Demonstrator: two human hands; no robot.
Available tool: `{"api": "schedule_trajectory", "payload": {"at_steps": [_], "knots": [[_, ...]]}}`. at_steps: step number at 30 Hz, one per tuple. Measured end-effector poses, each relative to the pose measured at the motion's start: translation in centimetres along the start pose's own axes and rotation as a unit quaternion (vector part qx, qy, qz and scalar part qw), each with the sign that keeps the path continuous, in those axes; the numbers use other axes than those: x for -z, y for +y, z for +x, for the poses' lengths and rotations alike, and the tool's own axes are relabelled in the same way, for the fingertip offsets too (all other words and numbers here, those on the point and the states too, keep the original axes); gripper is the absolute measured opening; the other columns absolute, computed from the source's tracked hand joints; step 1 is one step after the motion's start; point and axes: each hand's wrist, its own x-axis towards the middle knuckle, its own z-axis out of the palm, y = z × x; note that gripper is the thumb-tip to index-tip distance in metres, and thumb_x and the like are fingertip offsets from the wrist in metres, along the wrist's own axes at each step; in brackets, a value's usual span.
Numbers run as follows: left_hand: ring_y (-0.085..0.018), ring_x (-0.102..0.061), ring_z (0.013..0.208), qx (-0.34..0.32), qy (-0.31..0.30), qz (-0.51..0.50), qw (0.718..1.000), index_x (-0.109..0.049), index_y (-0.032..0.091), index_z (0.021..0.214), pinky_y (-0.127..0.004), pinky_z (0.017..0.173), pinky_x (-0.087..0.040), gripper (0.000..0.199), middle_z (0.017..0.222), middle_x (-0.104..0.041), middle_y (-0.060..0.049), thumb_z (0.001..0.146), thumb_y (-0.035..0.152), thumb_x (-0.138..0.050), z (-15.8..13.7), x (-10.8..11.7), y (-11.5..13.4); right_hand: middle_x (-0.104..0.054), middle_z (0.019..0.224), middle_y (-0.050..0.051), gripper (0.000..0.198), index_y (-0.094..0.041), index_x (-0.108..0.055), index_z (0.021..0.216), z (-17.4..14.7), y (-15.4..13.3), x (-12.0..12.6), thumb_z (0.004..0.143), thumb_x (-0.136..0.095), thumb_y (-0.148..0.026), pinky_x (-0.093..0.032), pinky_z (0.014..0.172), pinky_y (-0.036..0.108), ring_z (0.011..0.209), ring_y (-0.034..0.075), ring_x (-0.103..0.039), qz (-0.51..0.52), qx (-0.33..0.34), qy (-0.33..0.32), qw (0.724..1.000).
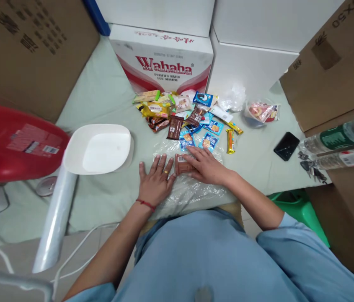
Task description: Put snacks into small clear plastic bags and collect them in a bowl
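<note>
A clear plastic bag (189,191) lies flat on the cloth-covered table in front of me. On it rests a brown snack packet (181,165) with a white label. My left hand (157,180), with a ring and a red wrist cord, lies flat with spread fingers at the packet's left side. My right hand (206,165) lies palm down, fingers stretched, over the packet's right part, which it hides. Just beyond are blue snack packets (210,141) and a pile of wrapped snacks, among them a dark brown packet (175,128) and a yellow packet (156,110).
A white plastic tub (99,149) and a roll of clear film (54,218) are at left, beside a red container (16,142). A Wahaha carton (167,61) stands behind the snacks. A phone (286,146), keys (311,170) and bottles (346,134) are at right.
</note>
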Motion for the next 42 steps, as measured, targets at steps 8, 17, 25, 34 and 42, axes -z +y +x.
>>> {"api": "schedule_trajectory", "payload": {"at_steps": [8,17,25,34,42], "knots": [[-0.033,-0.030,0.160,0.003,-0.016,-0.008,1.000,-0.033,0.028,0.165,-0.074,0.125,0.007,0.060,0.172,-0.031,-0.012,0.107,0.045,-0.032,0.1,0.2,0.0,-0.039,0.170,0.010,0.062,-0.025,-0.034,0.166,0.6,-0.4,-3.6,0.107,-0.051,-0.035,-0.016,0.131,0.057,0.158,0.027,-0.033,0.001,-0.002,0.012,1.000],[-0.032,-0.031,0.160,0.011,-0.018,-0.018,1.000,-0.029,0.028,0.167,-0.070,0.126,0.005,0.062,0.173,-0.027,-0.013,0.107,0.046,-0.032,0.1,0.1,-0.3,-0.045,0.167,0.007,0.054,-0.031,-0.046,0.159,0.6,1.1,-2.5,0.106,-0.053,-0.026,-0.013,0.130,0.061,0.157,0.026,-0.037,0.004,0.082,-0.020,0.996],[-0.029,-0.021,0.163,-0.025,0.061,-0.033,0.997,-0.049,0.028,0.156,-0.060,0.131,-0.002,0.056,0.168,-0.041,-0.009,0.100,0.028,-0.043,-2.0,1.8,-2.6,-0.046,0.162,0.017,0.063,-0.026,-0.039,0.161,-6.4,0.8,-0.7,0.104,-0.055,-0.047,-0.034,0.124,0.060,0.152,0.030,-0.043,0.090,0.009,0.089,0.992],[-0.025,-0.050,0.148,-0.169,-0.088,-0.123,0.974,-0.050,0.021,0.151,-0.055,0.131,-0.012,0.073,0.155,-0.059,-0.012,0.078,0.016,-0.044,-2.8,3.2,-7.2,-0.069,0.133,0.014,0.023,-0.025,-0.073,0.116,-12.0,0.2,-4.2,0.105,-0.053,-0.029,-0.054,0.106,0.053,0.123,0.028,-0.065,0.126,-0.045,0.131,0.982],[-0.032,-0.060,0.128,-0.156,-0.004,-0.123,0.980,-0.069,0.024,0.125,-0.057,0.122,-0.026,0.045,0.132,-0.071,-0.013,0.090,0.052,-0.065,-1.7,2.6,-6.2,-0.075,0.087,0.004,0.032,-0.019,-0.075,0.103,-7.0,3.3,1.3,0.100,-0.061,-0.047,-0.054,0.074,0.028,0.076,0.017,-0.068,0.339,-0.178,0.115,0.917]]}}
